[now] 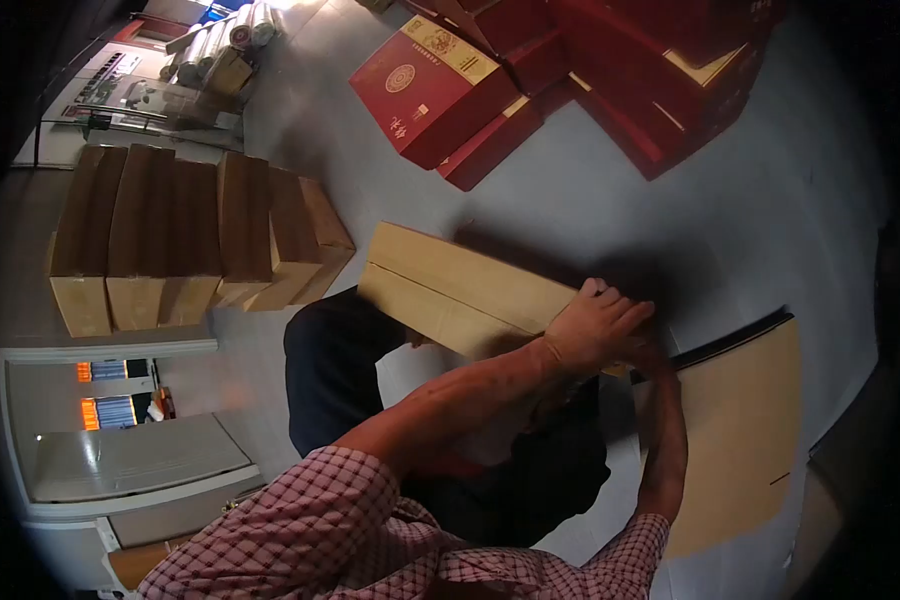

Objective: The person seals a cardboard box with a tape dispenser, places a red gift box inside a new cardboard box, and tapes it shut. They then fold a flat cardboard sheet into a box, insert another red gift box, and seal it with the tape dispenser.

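Observation:
A long closed cardboard box [470,285] lies tilted across the middle, in front of my dark-trousered legs. At the box's right end is my left hand [595,325], its fingers bent over the edge and pressed together. My right hand [647,355] meets it at the same end, just below and to the right. Most of the right hand's fingers are hidden behind the left hand, so their grip does not show.
Red printed boxes [425,90] are stacked at the top. Several brown cartons [160,220] stand in a row at the left, above a white-framed opening [120,350]. A flat cardboard sheet [735,430] with a dark edge lies at the right. Rolls [240,35] sit at the top left.

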Demonstrator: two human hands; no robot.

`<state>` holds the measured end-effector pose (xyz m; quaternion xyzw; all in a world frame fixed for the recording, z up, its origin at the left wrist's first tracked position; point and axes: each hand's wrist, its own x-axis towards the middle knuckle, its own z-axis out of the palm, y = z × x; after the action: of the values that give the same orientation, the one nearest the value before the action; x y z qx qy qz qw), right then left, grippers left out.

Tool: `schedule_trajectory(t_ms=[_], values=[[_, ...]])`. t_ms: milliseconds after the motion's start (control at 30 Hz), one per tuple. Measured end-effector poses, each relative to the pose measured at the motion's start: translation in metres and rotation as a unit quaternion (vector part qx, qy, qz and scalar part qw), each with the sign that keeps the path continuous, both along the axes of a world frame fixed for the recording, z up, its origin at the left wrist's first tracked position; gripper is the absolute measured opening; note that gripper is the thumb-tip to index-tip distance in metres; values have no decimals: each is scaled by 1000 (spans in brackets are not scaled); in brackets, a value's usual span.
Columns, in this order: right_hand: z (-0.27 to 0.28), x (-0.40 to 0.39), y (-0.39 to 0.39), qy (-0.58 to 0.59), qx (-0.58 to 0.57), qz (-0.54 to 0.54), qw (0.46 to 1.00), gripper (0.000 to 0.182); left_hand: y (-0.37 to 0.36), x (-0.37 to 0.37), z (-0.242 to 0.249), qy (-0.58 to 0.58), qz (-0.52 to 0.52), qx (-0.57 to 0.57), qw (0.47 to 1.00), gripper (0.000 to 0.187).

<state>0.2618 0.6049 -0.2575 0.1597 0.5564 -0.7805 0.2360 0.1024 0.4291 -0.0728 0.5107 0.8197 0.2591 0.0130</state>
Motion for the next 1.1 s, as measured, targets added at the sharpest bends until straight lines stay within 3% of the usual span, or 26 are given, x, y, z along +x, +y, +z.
schedule_trajectory(t_ms=[67, 133, 200, 267, 367, 433, 467, 533, 633, 667, 733, 767, 800, 867, 967, 1033, 1100], values=[[-8, -6, -3, 18, 20, 5, 1000, 42, -2, -10, 10, -49, 61, 23, 997, 53], [-13, -16, -3, 33, 61, 17, 997, 42, -41, -26, 21, -77, 191, 19, 978, 43], [-10, -25, -4, 29, 107, 31, 993, 42, -126, -67, 26, -81, 320, 30, 944, 46], [27, -37, -7, -25, 149, 46, 987, 42, -236, -115, 20, -96, 426, 33, 899, 51], [67, -50, -10, -89, 137, 36, 986, 44, -359, -157, -25, -184, 486, 46, 853, 60], [56, -45, -16, -83, 48, -11, 995, 43, -390, -169, -51, -246, 494, 81, 830, 68], [55, -43, -19, -81, 68, -2, 994, 41, -405, -175, -56, -270, 517, 70, 809, 72], [85, -57, -33, -64, 103, 14, 993, 35, -400, -195, -21, -332, 580, -16, 743, 81], [184, -108, -71, -39, 286, 102, 952, 36, -446, -236, -36, -410, 566, 25, 715, 87], [206, -124, -84, 6, 290, 122, 949, 43, -469, -249, -45, -427, 563, 43, 707, 87], [248, -155, -115, 5, 379, 197, 904, 51, -512, -258, -71, -391, 551, 42, 736, 91], [274, -174, -129, -24, 362, 220, 905, 59, -521, -266, -73, -379, 574, -5, 726, 92], [292, -188, -139, -28, 358, 217, 908, 53, -550, -275, -99, -419, 570, 10, 707, 92], [317, -209, -155, -46, 354, 216, 909, 43, -544, -269, -89, -403, 549, -24, 732, 89], [346, -215, -165, -44, 352, 198, 914, 48, -487, -252, -64, -516, 528, 37, 674, 84], [363, -209, -167, -32, 362, 173, 915, 49, -501, -247, -165, -580, 503, 79, 636, 84], [396, -217, -178, -37, 405, 184, 895, 50, -449, -215, -154, -614, 475, 172, 606, 80]])
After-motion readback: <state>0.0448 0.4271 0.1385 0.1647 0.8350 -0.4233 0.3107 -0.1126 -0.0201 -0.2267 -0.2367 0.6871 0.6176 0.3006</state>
